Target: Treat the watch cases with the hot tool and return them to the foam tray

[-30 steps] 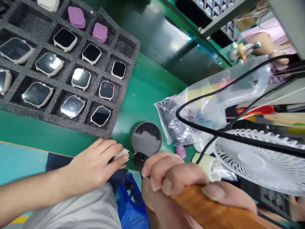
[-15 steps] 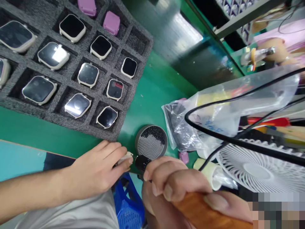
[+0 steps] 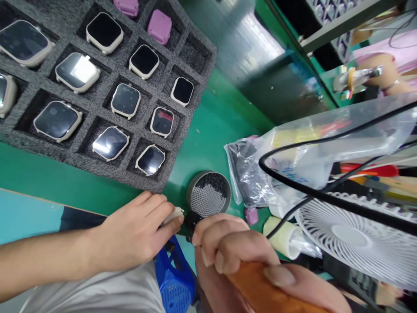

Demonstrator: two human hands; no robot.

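Note:
My left hand (image 3: pixel 143 228) pinches a small off-white watch case (image 3: pixel 176 214) at the bench edge, most of it hidden by the fingers. My right hand (image 3: pixel 241 248) is wrapped round an electric screwdriver (image 3: pixel 260 284) with an orange body and black front collar. Its tip end is right against the watch case; exact contact cannot be made out. Just beyond sits a round grey dish (image 3: pixel 189 191) with tiny dark screws heaped at its far side. A grey foam tray (image 3: pixel 130 176) at the left holds several smartwatches (image 3: pixel 150 160) in square pockets, plus pink pieces (image 3: pixel 159 27).
Clear plastic bags (image 3: pixel 247 174) lie right of the dish, near a small pink piece (image 3: pixel 251 215). A black cable (image 3: pixel 293 184) loops over the right side. A white fan (image 3: pixel 352 237) and a pale yellow roll (image 3: pixel 280 234) stand there. A blue basket (image 3: pixel 176 287) is below the bench.
The screwdriver's front has moved slightly left, closer to the watch case. My left hand keeps its grip. The view has shifted a little.

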